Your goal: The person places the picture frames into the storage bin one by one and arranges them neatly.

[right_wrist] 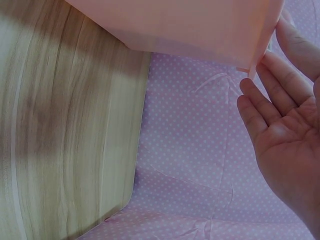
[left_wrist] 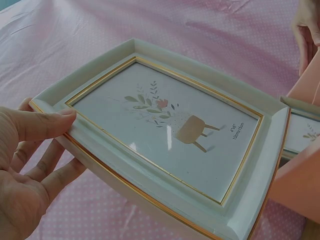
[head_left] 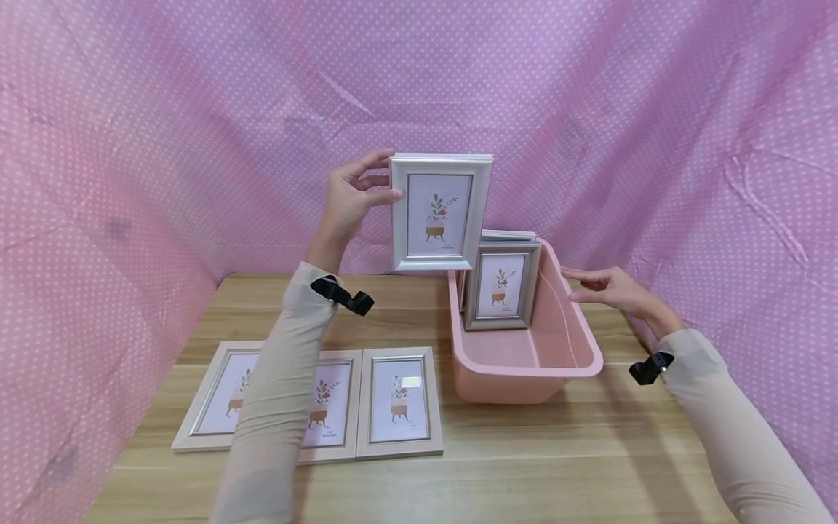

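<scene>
Raised over the far left side of the pink bin (head_left: 529,370), a white picture frame (head_left: 401,218) with a gold inner trim (left_wrist: 150,165) is held by my left hand (head_left: 350,193). The thumb lies on its front border, the other fingers behind its left edge. A second pale edge shows along its top. My right hand (head_left: 612,287) touches the bin's right rim with fairly straight fingertips (right_wrist: 265,60). Inside the bin, a champagne-coloured picture frame (head_left: 473,291) leans back, with pale edges of other frames behind it.
A row of cream picture frames lies face up at the front left of the wooden table (head_left: 524,466): the right one (head_left: 432,429), a middle one (head_left: 353,437) and a left one (head_left: 196,429), partly covered by my left sleeve (head_left: 271,407). A pink dotted cloth (head_left: 262,131) hangs around the table.
</scene>
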A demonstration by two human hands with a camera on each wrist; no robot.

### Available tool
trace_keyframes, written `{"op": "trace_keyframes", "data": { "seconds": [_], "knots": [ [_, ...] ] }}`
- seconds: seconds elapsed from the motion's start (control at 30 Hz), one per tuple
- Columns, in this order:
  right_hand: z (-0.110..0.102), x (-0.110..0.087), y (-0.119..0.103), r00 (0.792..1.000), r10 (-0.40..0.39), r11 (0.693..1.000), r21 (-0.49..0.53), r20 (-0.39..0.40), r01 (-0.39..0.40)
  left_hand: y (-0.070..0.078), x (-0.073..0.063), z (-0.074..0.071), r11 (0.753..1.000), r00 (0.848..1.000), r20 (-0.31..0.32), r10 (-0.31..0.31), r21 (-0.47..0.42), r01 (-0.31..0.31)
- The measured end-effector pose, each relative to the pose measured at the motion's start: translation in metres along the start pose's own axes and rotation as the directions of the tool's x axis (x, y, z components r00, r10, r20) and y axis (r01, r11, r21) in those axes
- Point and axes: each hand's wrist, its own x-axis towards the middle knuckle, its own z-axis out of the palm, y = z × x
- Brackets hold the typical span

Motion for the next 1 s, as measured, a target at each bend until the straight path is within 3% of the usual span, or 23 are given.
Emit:
{"op": "trace_keyframes", "data": {
  "seconds": [0.43,1.0],
  "knots": [
    [0.004,-0.002,-0.004,1.0,-0.016,1.0,0.018,-0.018,0.016,-0.011,0.006,0.033,0.999,0.999,0.052,-0.007,-0.031,0.009],
    [0.005,0.0,-0.002,0.998,-0.05,0.999,-0.006,-0.03,0.05,-0.029,0.002,0.055,0.999,0.995,0.093,-0.032,0.012,0.031]
  ]
}}
